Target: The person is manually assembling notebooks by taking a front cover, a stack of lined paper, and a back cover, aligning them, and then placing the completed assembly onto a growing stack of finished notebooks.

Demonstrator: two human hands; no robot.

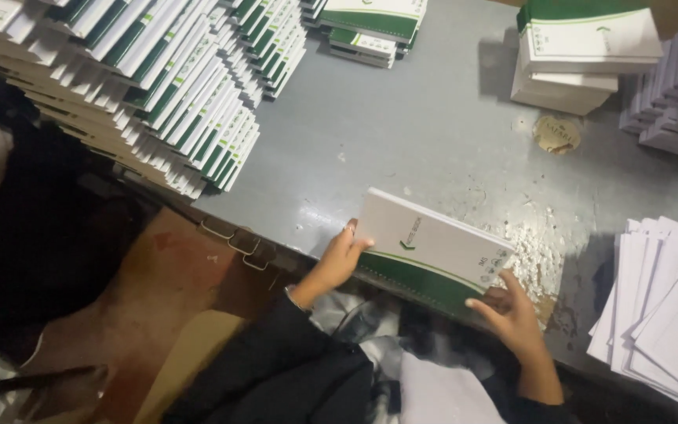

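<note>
Notebook [433,250] btwn left hand [337,261], right hand [512,314]

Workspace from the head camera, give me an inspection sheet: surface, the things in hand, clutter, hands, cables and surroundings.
Surface: grey table, scuffed, with white flaking patches near its front edge.
Job's things: one white-and-green notebook tilted at the table's front edge, held at both ends.
Clutter: round brown disc lying flat; fanned stacks of notebooks at left; small stacks at top centre; pile of notebooks at top right; loose white sheets at right.
Hands: left hand grips the notebook's left end; right hand grips its lower right corner.
Cables: nothing seen.
Surroundings: metal clips on the table edge; brown floor below; dark sleeve.
</note>
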